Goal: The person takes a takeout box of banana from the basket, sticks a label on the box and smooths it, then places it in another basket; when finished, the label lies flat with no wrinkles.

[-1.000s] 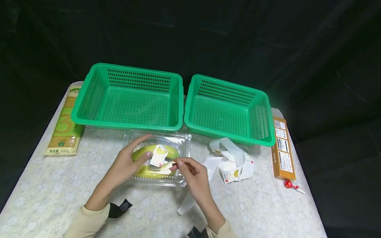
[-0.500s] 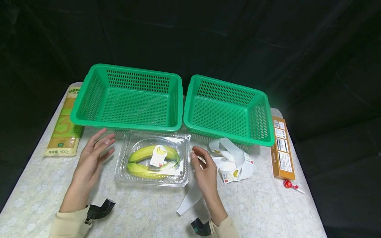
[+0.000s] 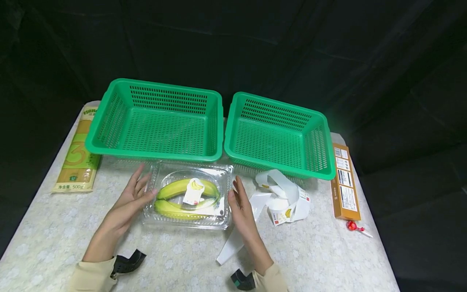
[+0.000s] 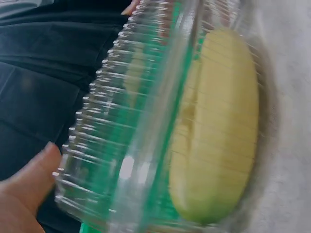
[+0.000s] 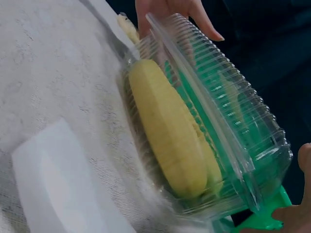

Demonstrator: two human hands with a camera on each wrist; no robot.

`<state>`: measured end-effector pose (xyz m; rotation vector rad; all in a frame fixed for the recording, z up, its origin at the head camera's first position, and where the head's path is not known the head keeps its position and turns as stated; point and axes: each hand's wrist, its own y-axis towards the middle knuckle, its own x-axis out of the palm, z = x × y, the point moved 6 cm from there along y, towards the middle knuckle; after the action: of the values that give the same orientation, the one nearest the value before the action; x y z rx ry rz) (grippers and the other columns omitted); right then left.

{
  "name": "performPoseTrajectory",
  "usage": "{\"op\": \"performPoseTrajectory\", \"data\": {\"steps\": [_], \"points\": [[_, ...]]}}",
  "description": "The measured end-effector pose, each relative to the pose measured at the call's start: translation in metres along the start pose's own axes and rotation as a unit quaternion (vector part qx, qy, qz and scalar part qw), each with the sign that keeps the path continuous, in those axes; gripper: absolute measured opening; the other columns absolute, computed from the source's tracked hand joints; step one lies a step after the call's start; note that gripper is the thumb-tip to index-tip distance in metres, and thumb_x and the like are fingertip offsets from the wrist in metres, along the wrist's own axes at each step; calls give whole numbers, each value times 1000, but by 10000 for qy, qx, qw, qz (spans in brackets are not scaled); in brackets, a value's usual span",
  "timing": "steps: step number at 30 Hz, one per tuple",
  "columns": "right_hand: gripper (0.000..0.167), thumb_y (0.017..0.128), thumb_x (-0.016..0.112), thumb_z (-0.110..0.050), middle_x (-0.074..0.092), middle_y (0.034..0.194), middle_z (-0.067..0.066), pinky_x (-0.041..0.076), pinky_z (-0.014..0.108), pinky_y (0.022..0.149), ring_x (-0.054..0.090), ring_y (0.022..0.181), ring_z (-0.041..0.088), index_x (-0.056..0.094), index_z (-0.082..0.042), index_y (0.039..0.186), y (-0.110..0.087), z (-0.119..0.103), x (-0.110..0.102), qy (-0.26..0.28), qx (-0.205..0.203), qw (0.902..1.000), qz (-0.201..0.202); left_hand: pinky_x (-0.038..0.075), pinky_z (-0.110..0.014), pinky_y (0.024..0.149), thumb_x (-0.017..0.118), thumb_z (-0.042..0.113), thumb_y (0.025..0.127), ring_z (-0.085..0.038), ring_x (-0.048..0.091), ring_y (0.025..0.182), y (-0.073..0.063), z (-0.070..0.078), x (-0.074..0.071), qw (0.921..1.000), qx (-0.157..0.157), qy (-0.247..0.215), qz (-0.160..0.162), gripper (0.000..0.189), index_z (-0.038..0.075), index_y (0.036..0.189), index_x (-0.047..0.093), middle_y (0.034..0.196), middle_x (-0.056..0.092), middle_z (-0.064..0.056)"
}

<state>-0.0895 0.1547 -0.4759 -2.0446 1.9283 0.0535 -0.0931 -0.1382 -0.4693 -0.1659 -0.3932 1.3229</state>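
A clear plastic clamshell box [image 3: 219, 219] with bananas [image 3: 169, 188] inside lies closed on the table. On its lid sits a white banana sticker [image 3: 193, 192]. My left hand [image 3: 125, 202] is at the box's left side, thumb over the edge in the head view and fingers extended beside it. At the right side is my right hand [image 3: 243, 209], its thumb near the rim and fingers fairly straight. The left wrist view has a thumb [image 4: 34, 177] close to the box corner. Bananas [image 5: 165, 128] show through the box wall in the right wrist view.
Two green baskets [image 3: 171, 156] [image 3: 281, 165] stand behind the box. A curled strip of white label paper [image 3: 288, 198] lies to the right. Farther right are an orange carton [image 3: 345, 184] and a red lollipop [image 3: 352, 226]. A noodle pack [image 3: 76, 162] lies at the left.
Both hands were over the lid at the sticker. They drew apart to either side, then came back in to the box's left and right edges. The box has stayed in place.
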Motion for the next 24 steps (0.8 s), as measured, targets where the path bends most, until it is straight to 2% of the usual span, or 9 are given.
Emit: {"op": "performPoseTrajectory", "data": {"steps": [3, 6, 12, 19, 24], "points": [[66, 108, 38, -43, 19, 168, 17, 24, 61, 122, 23, 153, 44, 9, -21, 164, 0, 1, 4, 80, 18, 9999, -108, -2, -76, 117, 59, 18, 101, -43, -16, 155, 0, -2, 3, 9994, 92, 297, -126, 93, 31, 162, -10, 170, -13, -16], [66, 108, 37, -43, 16, 169, 16, 20, 60, 124, 17, 156, 41, 7, -25, 164, -2, 0, 6, 86, 47, 9998, -191, -4, -76, 117, 60, 17, 101, -40, -18, 155, 0, -4, 5, 9982, 238, 524, -182, 91, 29, 163, -6, 170, -14, -13], [71, 107, 44, -36, 5, 171, 12, 8, 62, 125, 4, 158, 37, 4, -23, 164, -2, 1, 12, -159, 32, 9994, -307, -6, -72, 119, 61, 11, 99, -34, -18, 156, 0, -9, 7, 9965, 537, 575, -264, 89, 26, 163, 1, 171, -12, -4], [82, 103, 54, -36, 0, 171, 9, 10, 72, 119, 0, 158, 39, -1, -25, 163, -4, -1, 17, -199, 71, 9990, -394, -7, -76, 116, 65, 12, 96, -35, -20, 156, 1, -11, 6, 9960, 512, 713, -158, 94, 29, 163, 1, 171, -13, -3], [91, 98, 62, -41, 0, 172, 4, 10, 70, 120, 1, 158, 35, -2, -34, 162, -8, -1, 15, -237, 121, 9988, -423, -11, -79, 112, 66, 11, 95, -37, -21, 155, 3, -11, 8, 9953, 510, 815, -146, 97, 32, 163, 1, 171, -14, -4]]}}
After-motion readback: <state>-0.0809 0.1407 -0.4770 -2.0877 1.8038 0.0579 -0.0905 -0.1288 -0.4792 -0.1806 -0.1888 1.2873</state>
